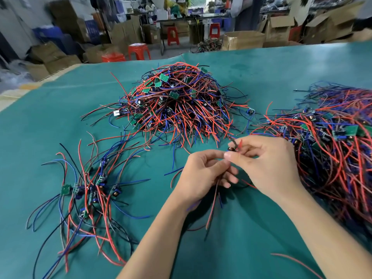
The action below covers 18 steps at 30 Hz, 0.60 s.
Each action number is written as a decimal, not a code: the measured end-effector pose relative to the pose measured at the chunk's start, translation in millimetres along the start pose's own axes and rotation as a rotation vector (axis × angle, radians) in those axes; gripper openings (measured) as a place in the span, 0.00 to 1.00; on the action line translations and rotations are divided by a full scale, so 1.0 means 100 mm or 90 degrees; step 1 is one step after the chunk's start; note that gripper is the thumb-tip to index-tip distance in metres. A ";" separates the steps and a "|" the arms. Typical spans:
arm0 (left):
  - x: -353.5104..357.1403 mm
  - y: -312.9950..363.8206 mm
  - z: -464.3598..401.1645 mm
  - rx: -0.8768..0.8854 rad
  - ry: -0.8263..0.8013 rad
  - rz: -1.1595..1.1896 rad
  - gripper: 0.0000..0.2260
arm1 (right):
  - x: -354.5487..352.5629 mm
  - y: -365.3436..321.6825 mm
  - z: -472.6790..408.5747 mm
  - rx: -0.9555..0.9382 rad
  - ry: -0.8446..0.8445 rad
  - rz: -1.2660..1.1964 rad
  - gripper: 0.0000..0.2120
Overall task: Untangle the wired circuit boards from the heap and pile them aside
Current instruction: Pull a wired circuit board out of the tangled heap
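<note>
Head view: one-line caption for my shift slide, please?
Both hands, left hand and right hand, grip one wired board's leads between central heap and small sorted pile.

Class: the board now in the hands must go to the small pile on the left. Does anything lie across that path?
Nothing visible does. Both hands hold the wired board above bare green mat; only stray wire ends fringe the left pile.

bright, even overhead light; soft shadows on tabletop; wide-angle bowing and blur toward edges and background.
</note>
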State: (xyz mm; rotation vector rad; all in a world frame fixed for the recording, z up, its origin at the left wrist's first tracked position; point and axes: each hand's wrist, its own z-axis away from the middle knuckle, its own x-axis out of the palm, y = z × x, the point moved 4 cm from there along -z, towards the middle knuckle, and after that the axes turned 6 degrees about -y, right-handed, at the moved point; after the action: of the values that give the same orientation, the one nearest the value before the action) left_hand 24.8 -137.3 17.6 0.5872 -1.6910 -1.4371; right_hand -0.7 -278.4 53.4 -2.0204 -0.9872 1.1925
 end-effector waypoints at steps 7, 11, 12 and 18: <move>0.06 0.03 0.04 -0.032 -0.060 -0.075 0.05 | -0.36 0.04 -0.05 -0.002 0.216 0.019 0.06; 0.07 0.04 0.06 -0.042 -0.079 -0.126 0.05 | -0.59 -0.01 -0.05 0.022 0.321 0.002 0.05; 0.08 0.03 0.06 -0.046 -0.083 -0.133 0.05 | -0.66 -0.06 -0.05 0.023 0.344 -0.010 0.05; 0.07 0.01 0.04 -0.054 -0.054 -0.123 0.08 | -0.67 -0.65 -0.18 0.006 0.297 -0.122 0.06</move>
State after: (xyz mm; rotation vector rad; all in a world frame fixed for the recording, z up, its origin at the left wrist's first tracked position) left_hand 17.8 -140.1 20.3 0.6647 -1.6658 -1.6835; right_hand -25.8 -300.0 143.1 -2.0130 -0.9071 0.5839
